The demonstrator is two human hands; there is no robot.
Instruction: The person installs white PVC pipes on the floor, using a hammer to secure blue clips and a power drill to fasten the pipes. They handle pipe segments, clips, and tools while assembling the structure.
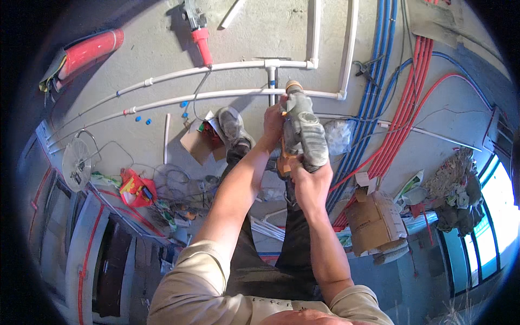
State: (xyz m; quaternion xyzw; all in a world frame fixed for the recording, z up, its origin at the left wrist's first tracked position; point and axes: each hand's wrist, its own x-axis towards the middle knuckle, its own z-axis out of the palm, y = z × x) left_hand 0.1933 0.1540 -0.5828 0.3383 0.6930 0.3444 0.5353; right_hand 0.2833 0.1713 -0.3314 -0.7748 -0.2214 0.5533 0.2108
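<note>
A dusty grey and orange rotary hammer drill (309, 129) is held out in front of me, its chuck pointing up the picture toward the white pipes. My left hand (274, 120) is closed at the drill's front left side; the tool hides part of the fingers. At the rear end, my right hand (312, 184) is wrapped around the handle. Beyond the chuck, a white pipe (216, 94) runs across the floor, with a second white pipe (222, 66) farther off. The chuck overlaps the nearer pipe in view; whether a bit touches anything is hidden.
Blue pipes (374, 89) and red pipes (409, 108) run along the right. A red-handled power tool (201, 46) lies at the top with its cord trailing. Around my feet are an open carton (197, 142), a cardboard box (375, 222), a fan (77, 161) and loose cables.
</note>
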